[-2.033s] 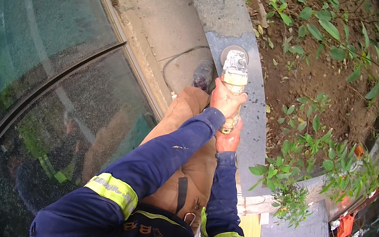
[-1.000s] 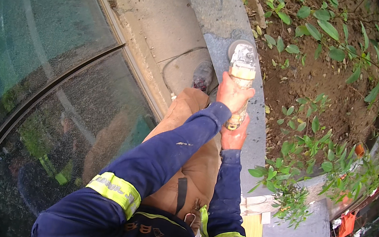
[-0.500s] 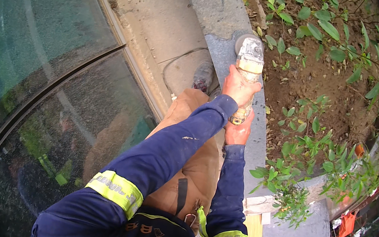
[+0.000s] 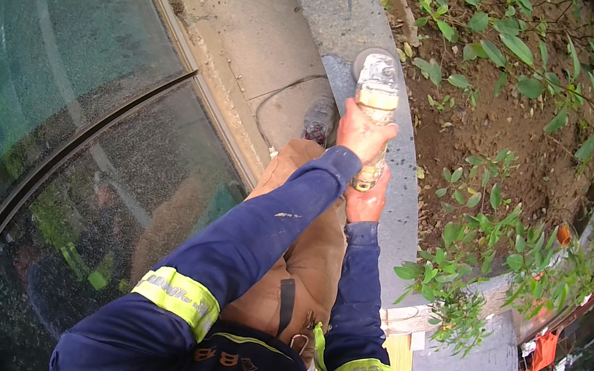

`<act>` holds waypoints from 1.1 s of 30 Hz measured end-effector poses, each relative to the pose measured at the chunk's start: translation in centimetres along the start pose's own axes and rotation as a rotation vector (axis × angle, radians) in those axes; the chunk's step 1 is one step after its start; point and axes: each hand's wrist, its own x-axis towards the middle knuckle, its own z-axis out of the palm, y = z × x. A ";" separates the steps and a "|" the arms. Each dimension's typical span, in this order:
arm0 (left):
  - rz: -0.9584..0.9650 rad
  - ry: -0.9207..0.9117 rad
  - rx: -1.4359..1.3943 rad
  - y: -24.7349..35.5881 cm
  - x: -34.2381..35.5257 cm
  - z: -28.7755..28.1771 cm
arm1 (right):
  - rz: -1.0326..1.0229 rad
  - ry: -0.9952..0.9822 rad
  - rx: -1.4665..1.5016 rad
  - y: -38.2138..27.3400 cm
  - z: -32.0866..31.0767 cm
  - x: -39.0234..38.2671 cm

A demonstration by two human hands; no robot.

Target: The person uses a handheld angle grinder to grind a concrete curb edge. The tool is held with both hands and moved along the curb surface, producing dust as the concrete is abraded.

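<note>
Both my hands grip a dusty, pale-coated angle grinder [image 4: 377, 98] over a grey stone ledge [image 4: 399, 207]. Wrapped around the middle of its body is my left hand [image 4: 365, 133], fingers closed. My right hand [image 4: 367, 199] is closed on the rear end, nearer to me. At the far end, the grinder's round disc [image 4: 362, 60] lies over the stone surface, partly hidden under the tool head. Whether the disc touches the stone I cannot tell. A darker grey patch [image 4: 339, 77] shows on the ledge beside the disc.
Along the right of the ledge runs a soil bed [image 4: 470, 141] with leafy plants [image 4: 509, 246]. Dusty glass panels [image 4: 105, 196] in a dark frame stand at left. A cable [image 4: 280, 90] crosses the concrete strip [image 4: 247, 27] near my shoe [image 4: 319, 116].
The grinder has shifted left across the ledge, and slightly away from me, with both hands still on it. Its disc now lies nearer the darker patch.
</note>
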 end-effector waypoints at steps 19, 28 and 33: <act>0.011 -0.054 0.036 1.5 1.3 -0.2 | 0.001 0.025 0.014 -1.4 0.4 0.8; -0.038 -0.008 -0.005 -1.8 -1.1 -0.9 | 0.060 -0.029 0.060 0.0 0.2 -2.8; 0.006 0.046 0.029 -1.1 0.3 -2.0 | 0.042 -0.054 0.033 -2.0 1.2 -2.0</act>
